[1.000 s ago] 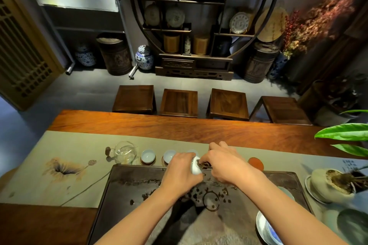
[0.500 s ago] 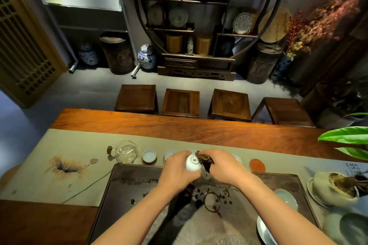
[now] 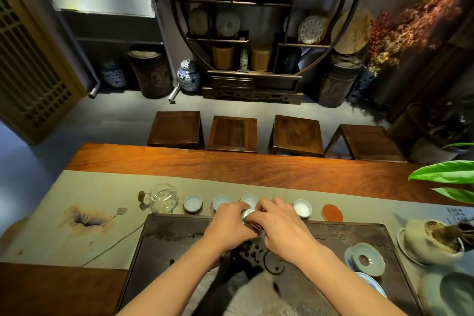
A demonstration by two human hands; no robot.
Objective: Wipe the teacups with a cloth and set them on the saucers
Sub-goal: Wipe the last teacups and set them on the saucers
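Note:
My left hand (image 3: 228, 223) grips a small white teacup (image 3: 247, 213) over the far edge of the dark tea tray (image 3: 164, 238). My right hand (image 3: 279, 223) presses a dark brown cloth (image 3: 252, 226) against that cup. Behind the hands a row of white teacups sits on saucers along the grey runner: one (image 3: 193, 203) at the left, another (image 3: 220, 201), a third (image 3: 248, 199) and one (image 3: 302, 208) at the right. An orange saucer (image 3: 332, 212) lies bare at the row's right end.
A glass pitcher (image 3: 164, 197) stands left of the cups. On the tray's right side rest a celadon lid (image 3: 368, 259) and blue-white dishes. A pot (image 3: 433, 241) with tools and green leaves (image 3: 446, 174) sit far right. Several wooden stools (image 3: 232, 133) line the table's far side.
Both hands have moved a little forward and down toward the cup row, turning the teacup against the cloth. The camera tilted, revealing more of the tray's right side.

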